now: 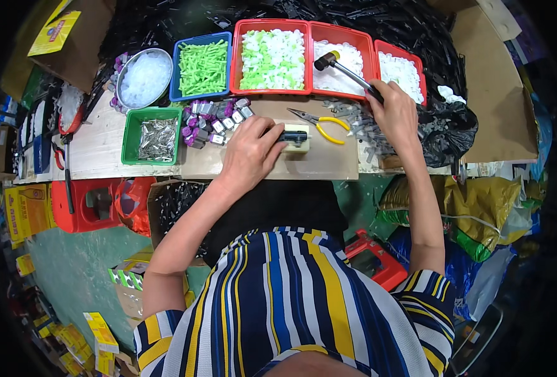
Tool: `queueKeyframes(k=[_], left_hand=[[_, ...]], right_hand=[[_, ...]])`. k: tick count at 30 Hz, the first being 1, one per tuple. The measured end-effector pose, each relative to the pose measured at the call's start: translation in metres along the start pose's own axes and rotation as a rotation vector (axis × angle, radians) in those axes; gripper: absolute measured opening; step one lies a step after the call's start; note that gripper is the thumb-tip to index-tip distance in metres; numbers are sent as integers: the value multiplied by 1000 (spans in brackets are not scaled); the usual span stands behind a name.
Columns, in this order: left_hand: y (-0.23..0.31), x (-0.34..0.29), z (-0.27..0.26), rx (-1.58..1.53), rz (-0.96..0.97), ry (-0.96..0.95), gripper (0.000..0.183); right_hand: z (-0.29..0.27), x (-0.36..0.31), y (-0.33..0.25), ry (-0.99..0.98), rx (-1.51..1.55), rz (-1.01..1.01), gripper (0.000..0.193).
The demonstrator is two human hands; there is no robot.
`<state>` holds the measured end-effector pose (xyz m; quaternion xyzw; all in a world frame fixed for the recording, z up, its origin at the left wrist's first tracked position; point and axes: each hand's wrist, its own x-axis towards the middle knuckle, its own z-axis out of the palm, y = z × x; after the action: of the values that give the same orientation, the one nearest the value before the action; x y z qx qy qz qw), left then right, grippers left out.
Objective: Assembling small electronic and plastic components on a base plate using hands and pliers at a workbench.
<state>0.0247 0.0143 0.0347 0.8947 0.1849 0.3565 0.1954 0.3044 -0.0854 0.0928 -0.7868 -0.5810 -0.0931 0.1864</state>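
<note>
My right hand [394, 116] is closed around the handle of a small hammer [352, 76]. The hammer is raised over the right part of the table, its dark and brass-coloured head pointing left above a red bin. On a pale yellow block [298, 148] lies a small black part [295, 136]. My left hand [249, 152] pinches this part at its left end, fingers bent and thumb near the block. Yellow-handled pliers [329, 131] lie just right of the block, jaws partly apart. Purple and silver pieces [212, 118] are heaped beyond my left hand.
Along the back stand a bowl [120, 85] of clear pieces, a blue bin [176, 69] of green sticks and red bins [234, 60] of white and green pieces. A green bin [128, 141] holds metal pins. Grey parts [373, 135] and a black bag [457, 129] lie right.
</note>
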Motion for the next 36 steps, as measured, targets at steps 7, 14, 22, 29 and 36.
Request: queueKeyframes(k=[7, 14, 22, 29, 36], left_hand=[[-13, 5, -3, -130, -80, -64, 27], [-13, 26, -16, -1376, -901, 210, 32], [-3, 17, -14, -1221, -798, 152, 27], [15, 9, -24, -962, -602, 123, 33], [31, 12, -32, -702, -371, 137, 27]], right_hand=[[-2, -10, -21, 92, 20, -266, 24], [27, -41, -52, -387, 95, -223, 25], [42, -39, -61, -322, -63, -140, 20], [12, -51, -64, -17, 435, -153, 22], [-6, -62, -83, -50, 360, -290, 38]])
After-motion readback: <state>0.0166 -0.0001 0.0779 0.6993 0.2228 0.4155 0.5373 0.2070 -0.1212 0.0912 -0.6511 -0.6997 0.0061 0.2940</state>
